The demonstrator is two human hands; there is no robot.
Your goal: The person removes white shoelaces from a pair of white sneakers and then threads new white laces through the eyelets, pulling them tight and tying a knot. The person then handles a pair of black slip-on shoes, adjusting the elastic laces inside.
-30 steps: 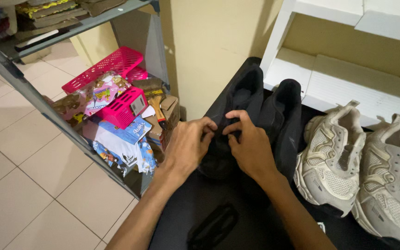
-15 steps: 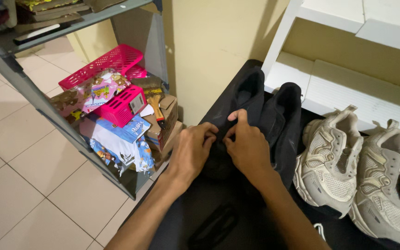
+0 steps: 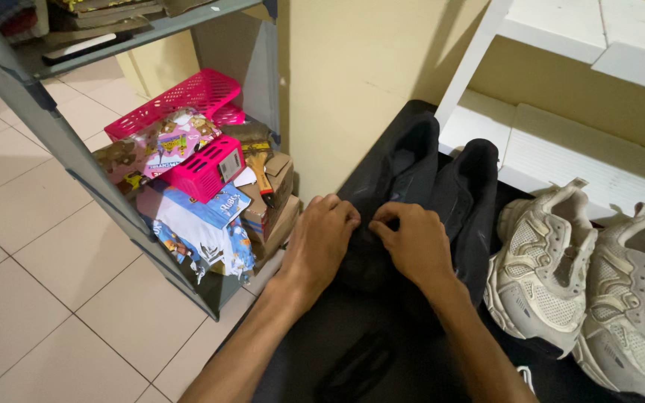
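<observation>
Black shoes point(image 3: 419, 186), a pair, stand side by side on a black mat point(image 3: 352, 351) at the foot of a yellow wall point(image 3: 360, 82). Toes point toward the person, heels toward the wall. Both hands work at the front of the nearer, left-hand shoe of the pair.

Left hand point(image 3: 321, 242): fingers curled down onto the dark upper, knuckles raised, fingertips pressed into the material near the throat of the shoe. Closed on the shoe's upper; whether a lace is caught in the fingers cannot be told, black against black.

Right hand point(image 3: 416, 242): thumb and forefinger pinched together on the same spot, just beside the left fingertips. The two hands almost touch. What exactly sits in the pinch is too dark to make out.

Beige sneakers point(image 3: 584, 291), a worn pair, stand to the right of the black pair, the nearer one touching or nearly touching the second black shoe. A white shelf unit point(image 3: 561, 142) rises behind them.

To the left stands a grey metal rack point(image 3: 54, 149). Its lower level holds pink plastic baskets point(image 3: 188, 127), colourful snack packets point(image 3: 166, 145), a blue and white carton point(image 3: 203, 216) and cardboard boxes point(image 3: 278, 201), crowded together. The floor is pale tile point(image 3: 46, 276).
</observation>
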